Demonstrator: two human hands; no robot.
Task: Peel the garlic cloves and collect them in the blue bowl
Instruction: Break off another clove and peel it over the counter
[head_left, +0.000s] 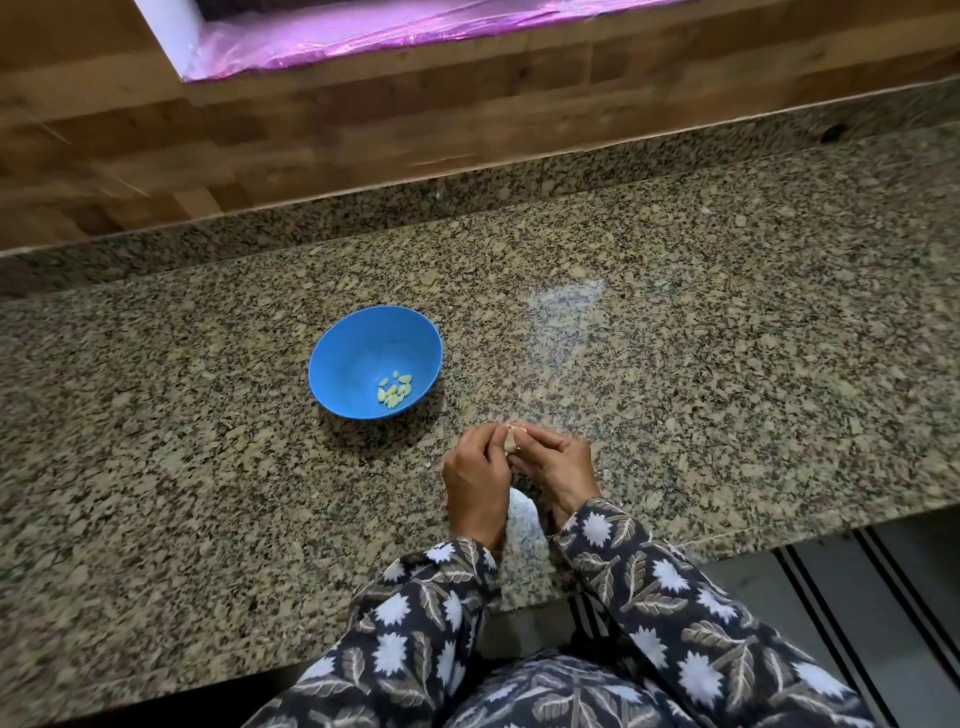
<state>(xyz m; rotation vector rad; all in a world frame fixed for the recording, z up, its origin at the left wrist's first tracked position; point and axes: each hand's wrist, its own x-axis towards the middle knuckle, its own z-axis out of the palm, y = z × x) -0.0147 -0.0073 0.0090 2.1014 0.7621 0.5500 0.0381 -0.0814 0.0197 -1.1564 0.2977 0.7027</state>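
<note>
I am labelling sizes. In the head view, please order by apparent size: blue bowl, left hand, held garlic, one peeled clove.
1. blue bowl
2. left hand, nearer the camera, so the gap is unsure
3. held garlic, partly hidden
4. peeled clove

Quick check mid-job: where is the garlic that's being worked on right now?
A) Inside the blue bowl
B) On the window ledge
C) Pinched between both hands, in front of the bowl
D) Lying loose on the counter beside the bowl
C: the garlic piece is pinched between the left hand and the right hand, while the blue bowl holds a small pile of peeled cloves.
</note>
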